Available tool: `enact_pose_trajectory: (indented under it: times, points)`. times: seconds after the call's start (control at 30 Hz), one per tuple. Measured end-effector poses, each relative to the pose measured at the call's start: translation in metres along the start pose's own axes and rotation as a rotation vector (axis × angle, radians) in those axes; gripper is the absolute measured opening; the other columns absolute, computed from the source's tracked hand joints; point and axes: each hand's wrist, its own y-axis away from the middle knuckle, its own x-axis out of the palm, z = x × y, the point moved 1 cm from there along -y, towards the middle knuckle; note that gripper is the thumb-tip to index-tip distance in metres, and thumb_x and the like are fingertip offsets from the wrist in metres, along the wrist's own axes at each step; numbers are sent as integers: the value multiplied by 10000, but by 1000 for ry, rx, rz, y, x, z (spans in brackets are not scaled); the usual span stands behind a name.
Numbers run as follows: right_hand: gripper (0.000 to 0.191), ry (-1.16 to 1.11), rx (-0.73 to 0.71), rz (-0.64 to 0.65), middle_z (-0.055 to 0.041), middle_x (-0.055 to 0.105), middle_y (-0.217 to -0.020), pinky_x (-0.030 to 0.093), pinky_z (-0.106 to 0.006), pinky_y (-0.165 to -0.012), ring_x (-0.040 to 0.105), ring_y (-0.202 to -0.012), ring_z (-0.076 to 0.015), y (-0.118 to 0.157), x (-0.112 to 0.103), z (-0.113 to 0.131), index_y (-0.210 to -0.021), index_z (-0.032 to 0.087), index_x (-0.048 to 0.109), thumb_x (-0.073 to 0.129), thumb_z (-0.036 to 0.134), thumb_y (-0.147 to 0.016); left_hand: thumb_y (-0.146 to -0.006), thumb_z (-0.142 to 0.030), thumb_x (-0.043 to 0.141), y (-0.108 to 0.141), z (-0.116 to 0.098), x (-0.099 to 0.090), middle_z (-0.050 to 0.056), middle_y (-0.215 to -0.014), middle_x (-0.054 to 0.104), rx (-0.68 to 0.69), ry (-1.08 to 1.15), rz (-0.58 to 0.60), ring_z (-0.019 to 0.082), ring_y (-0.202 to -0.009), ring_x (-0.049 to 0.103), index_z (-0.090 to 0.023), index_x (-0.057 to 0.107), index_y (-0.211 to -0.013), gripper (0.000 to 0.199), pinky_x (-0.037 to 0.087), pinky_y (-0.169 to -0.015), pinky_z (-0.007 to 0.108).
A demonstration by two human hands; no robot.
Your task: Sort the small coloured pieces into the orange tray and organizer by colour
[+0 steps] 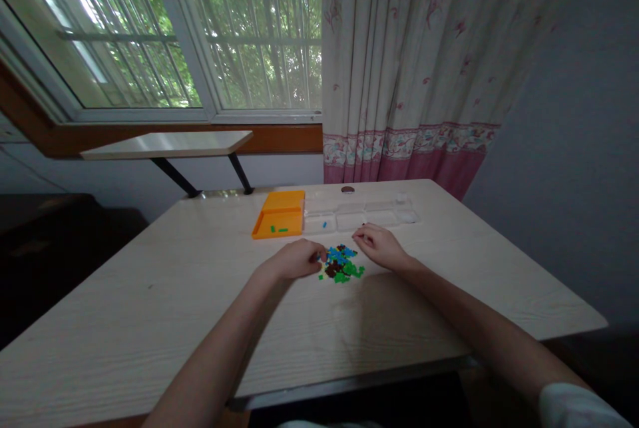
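- Nearest to us on the pale wooden surface (200,295) lies the loose pile of small pieces (341,268), green along its near edge, brown about the middle, blue toward the far side, with some pale yellow at the left.
- By our judgement these pieces are very light and stiff, probably plastic, a little slippery and hard to break; they are best pinched one at a time by opposite edges, between thumb and forefinger.
- Our left hand (299,259) is at the pile's left side, its fingers bent inward with the tips at the pieces; we cannot tell whether it grips one.
- Our right hand (379,245) is just off the pile's far right side, thumb and fingers drawn together; whether a piece sits between them, we cannot tell.
- So the pile lies between our two hands, closer to the left, reaching somewhat nearer to us than either.
- Beyond the hands, the orange tray (283,200) holds green pieces (283,229) in its near section; just beside it, the transparent tray (351,220) has a blue piece (324,223) in its left near compartment.
- Farther back, we see a dark round object (348,189) near the surface's far edge.
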Motion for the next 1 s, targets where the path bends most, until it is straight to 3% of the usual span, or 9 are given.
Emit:
enact_pose_trajectory:
  times: [0.23, 0.53, 1.0]
  points:
    - [154, -4, -38, 27, -22, 582, -767, 379, -206, -599, 515, -636, -102, 1, 0, 4, -807, 178, 609, 467, 234, -827, -713, -217, 432, -1, 0, 2, 11, -663, 602, 7, -18, -23, 106, -541, 494, -183, 622, -800, 212, 299, -488, 188]
    - [140, -2, -75, 51, -28, 587, -769, 390, -208, -615, 531, -676, -113, 1, 0, 4, -811, 175, 601, 470, 224, -822, -641, -243, 512, -1, 0, 1, -2, -682, 599, -14, -14, 10, 105, -553, 499, -206, 615, -904, 285, 303, -491, 184]
    - [144, -51, -236, 211, -34, 618, -818, 434, -211, -699, 568, -777, -126, 6, 3, 16, -847, 195, 603, 463, 197, -810, -699, -248, 506, -3, 5, 4, 3, -656, 590, -3, 67, -19, 103, -566, 483, -170, 618, -782, 161, 299, -503, 178]
